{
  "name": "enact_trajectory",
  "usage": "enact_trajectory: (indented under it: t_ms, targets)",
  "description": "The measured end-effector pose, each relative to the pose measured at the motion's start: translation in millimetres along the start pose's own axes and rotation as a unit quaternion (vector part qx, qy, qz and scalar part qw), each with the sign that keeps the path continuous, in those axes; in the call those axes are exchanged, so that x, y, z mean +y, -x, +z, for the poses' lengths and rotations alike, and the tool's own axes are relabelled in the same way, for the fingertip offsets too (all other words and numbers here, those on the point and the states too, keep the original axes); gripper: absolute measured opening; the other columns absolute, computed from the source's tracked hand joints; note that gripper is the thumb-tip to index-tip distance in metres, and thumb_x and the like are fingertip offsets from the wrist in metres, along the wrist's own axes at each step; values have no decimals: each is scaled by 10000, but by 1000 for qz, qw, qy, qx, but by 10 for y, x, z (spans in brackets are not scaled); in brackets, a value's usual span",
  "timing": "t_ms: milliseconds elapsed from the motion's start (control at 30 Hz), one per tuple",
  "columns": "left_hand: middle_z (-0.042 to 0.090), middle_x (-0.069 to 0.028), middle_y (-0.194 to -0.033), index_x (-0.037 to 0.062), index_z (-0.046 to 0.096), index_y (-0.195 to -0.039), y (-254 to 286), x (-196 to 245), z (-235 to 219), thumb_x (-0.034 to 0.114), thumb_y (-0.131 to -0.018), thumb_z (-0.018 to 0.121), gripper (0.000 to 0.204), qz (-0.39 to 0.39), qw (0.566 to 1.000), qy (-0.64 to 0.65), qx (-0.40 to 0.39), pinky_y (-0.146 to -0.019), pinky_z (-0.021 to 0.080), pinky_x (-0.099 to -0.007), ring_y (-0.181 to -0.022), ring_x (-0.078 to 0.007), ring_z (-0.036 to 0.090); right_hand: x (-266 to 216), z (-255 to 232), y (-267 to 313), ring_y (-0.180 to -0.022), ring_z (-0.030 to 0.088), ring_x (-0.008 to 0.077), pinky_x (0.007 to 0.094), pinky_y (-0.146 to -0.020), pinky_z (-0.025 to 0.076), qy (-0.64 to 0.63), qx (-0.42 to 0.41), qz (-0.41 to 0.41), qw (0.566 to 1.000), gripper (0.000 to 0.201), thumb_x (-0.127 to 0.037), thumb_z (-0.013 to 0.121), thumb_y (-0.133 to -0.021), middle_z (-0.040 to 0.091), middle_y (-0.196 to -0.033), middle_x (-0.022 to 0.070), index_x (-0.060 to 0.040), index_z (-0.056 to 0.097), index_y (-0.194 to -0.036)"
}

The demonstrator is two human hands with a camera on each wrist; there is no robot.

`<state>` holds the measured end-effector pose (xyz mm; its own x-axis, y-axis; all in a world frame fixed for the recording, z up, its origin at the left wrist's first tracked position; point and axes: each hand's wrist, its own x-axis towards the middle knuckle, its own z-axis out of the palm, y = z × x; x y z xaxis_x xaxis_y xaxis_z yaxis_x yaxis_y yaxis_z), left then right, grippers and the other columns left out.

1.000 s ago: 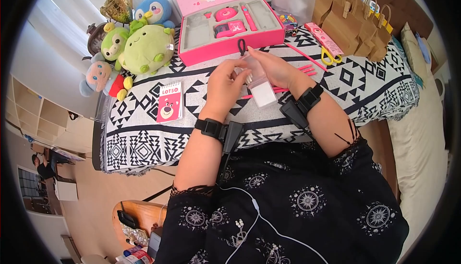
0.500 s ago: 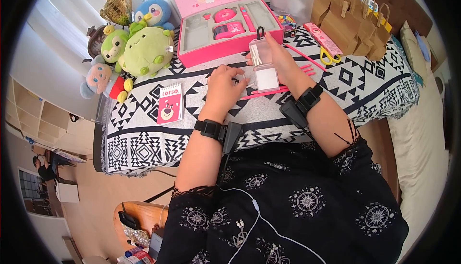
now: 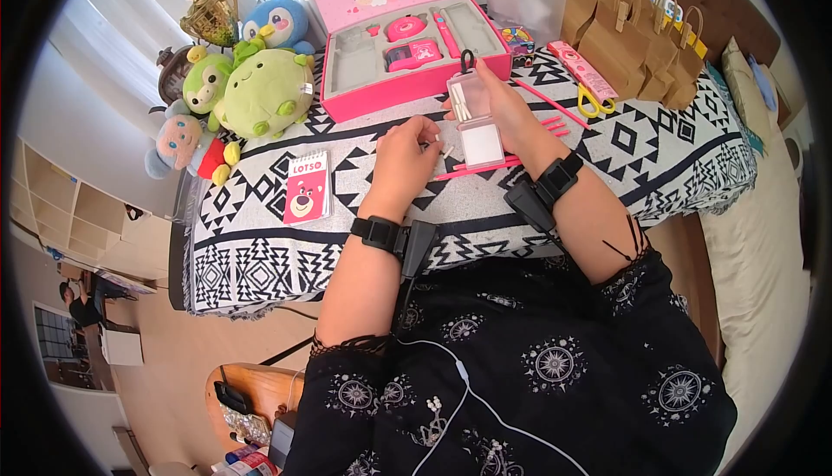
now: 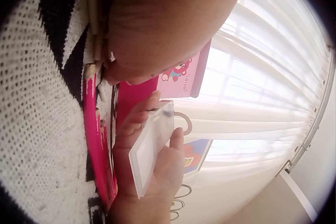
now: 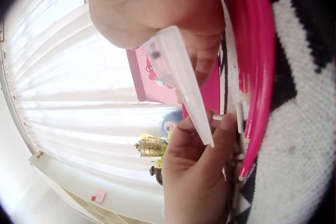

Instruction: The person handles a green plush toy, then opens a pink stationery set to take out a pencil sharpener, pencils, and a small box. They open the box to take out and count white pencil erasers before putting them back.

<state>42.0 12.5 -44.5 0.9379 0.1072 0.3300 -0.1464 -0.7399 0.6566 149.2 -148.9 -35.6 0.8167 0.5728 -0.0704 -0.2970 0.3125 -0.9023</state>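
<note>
My right hand [image 3: 513, 116] holds an opened clear plastic case [image 3: 482, 145], its fingers behind it and the thumb along its side. Several short white sticks [image 3: 460, 105] stand in the upper half of the case, and a black loop shows at its top. To the left, close over the cloth, my left hand [image 3: 406, 155] pinches one small white stick [image 5: 217, 117] between thumb and fingertips. More white sticks [image 5: 240, 118] lie on the cloth beside that hand. Pink pencils [image 4: 93, 129] lie below the case, near both hands.
An open pink gift box [image 3: 416, 86] stands at the back, with plush toys [image 3: 267, 90] left of it. A Lotso notepad [image 3: 307, 186] lies at left. Yellow scissors [image 3: 596, 102], a pink packet [image 3: 582, 69] and paper bags [image 3: 637, 51] are at right.
My left hand has moved from the case down and left to the cloth. The right hand has turned the case so its inside and white sticks show. Over the last half second little moved.
</note>
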Motion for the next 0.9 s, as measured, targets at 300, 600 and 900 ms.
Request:
enact_trajectory:
  t_ms: [300, 600, 900]
  targets:
    - [679, -71, -834, 15, 659, -956, -7, 32, 1, 73, -845, 698, 132, 57, 972, 162, 161, -750, 483, -314, -781, -178, 624, 26, 62, 43, -866, 677, 201, 371, -745, 554, -27, -77, 62, 995, 524, -511, 411, -1013, 669, -1017, 116, -38, 561, -1182]
    - [619, -50, -804, 24, 686, -919, 8, 77, -34, 33, -813, 721, 112, 120, 989, 73, 48, -726, 469, -280, -761, -153, 570, 49, 98, 92, -1044, 606, 153, 332, -861, 522, -9, -134, 78, 988, 458, -439, 448, -1027, 601, -1147, 73, -40, 521, -1240]
    - [585, -102, -955, 51, 667, -974, -1, 134, -54, 43, -788, 719, 193, 86, 979, 91, 161, -735, 486, -362, -802, -255, 572, -15, 94, 79, -869, 681, 220, 387, -710, 574, -18, -84, 63, 994, 512, -496, 396, -1024, 666, -1008, 127, -40, 550, -1200]
